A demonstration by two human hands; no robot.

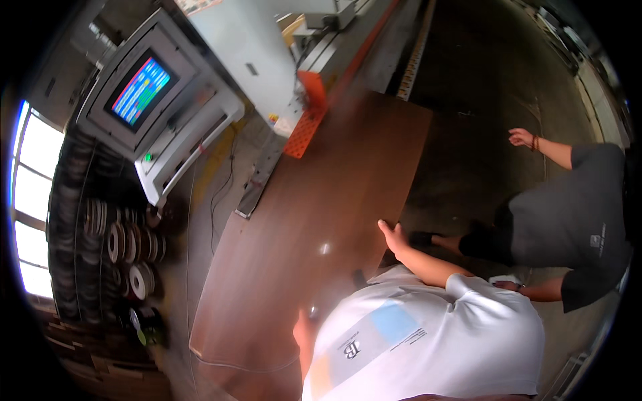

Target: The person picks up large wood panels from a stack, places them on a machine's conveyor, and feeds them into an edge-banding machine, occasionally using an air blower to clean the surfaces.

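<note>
A long brown wood panel (321,194) stretches diagonally from low in the view up to the machine. My right hand (396,240) is at the panel's right edge, its thumb over the top face and the other fingers partly out of sight. Close to my body, my left hand (304,337) lies against the panel's near part. It is blurred and partly covered by my white shirt, so its fingers cannot be made out. An orange perforated guard (306,134) on the machine stands over the panel's far left side.
A grey control console (150,93) with a lit screen stands at the upper left. Rolls of banding (140,279) are stacked below it. A person in a dark grey shirt (565,214) stands at the right, one hand stretched out. A cable (234,366) crosses low down.
</note>
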